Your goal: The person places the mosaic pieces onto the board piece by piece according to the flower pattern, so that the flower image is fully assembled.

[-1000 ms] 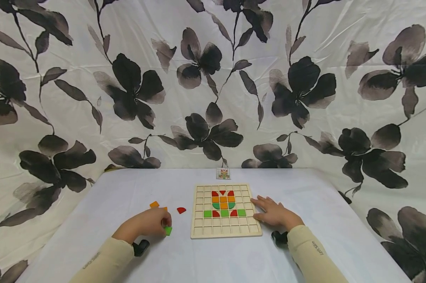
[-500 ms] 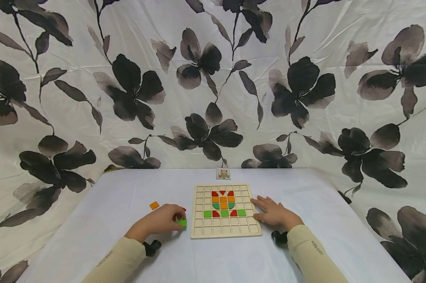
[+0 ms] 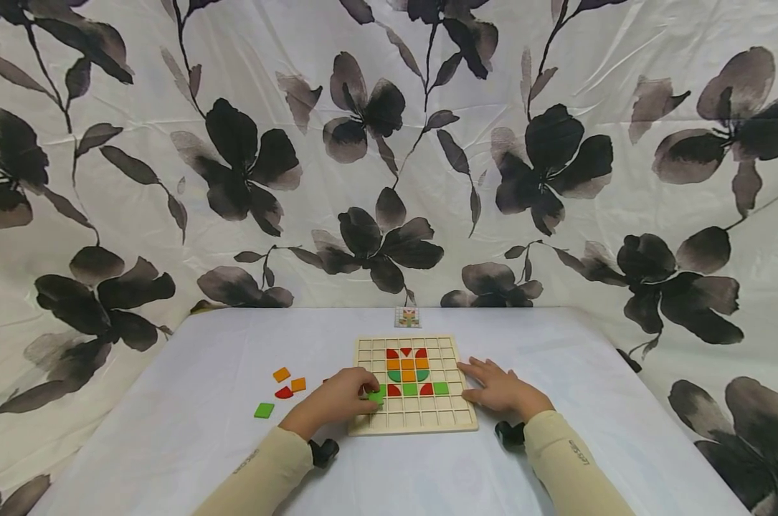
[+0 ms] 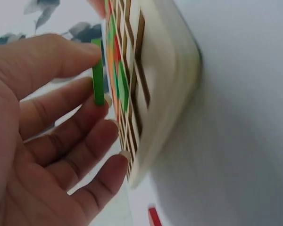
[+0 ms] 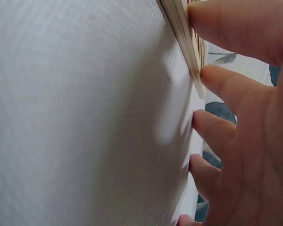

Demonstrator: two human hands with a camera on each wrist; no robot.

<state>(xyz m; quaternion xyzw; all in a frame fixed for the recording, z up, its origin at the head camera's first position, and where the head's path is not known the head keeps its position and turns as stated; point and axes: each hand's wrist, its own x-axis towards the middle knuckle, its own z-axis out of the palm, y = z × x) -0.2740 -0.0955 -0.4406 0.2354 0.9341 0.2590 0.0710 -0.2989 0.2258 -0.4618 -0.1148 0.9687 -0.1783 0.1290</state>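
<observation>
Between thumb and fingers, my left hand (image 3: 338,398) pinches a green square tile (image 4: 98,73) over the left part of a wooden grid board (image 3: 421,423). In the left wrist view the tile is edge-on, just above the board's cells. Red, orange and green tiles form a pattern in the board's middle, with an orange tile (image 3: 408,375) at its centre. My right hand (image 3: 501,389) rests at the board's right edge, its fingers spread. The right wrist view shows its thumb and index fingertip touching the board's rim (image 5: 181,33), the other fingertips on the cloth.
Left of the board lie two orange tiles (image 3: 282,374), a red quarter-round tile (image 3: 284,393) and a green tile (image 3: 264,411). Another red piece (image 4: 154,216) is partly hidden by the left hand. A small pattern card (image 3: 407,317) lies behind the board.
My left hand has moved right from the loose tiles to above the board, carrying the green tile. Loose pieces behind it have come into sight. The right hand stays put.
</observation>
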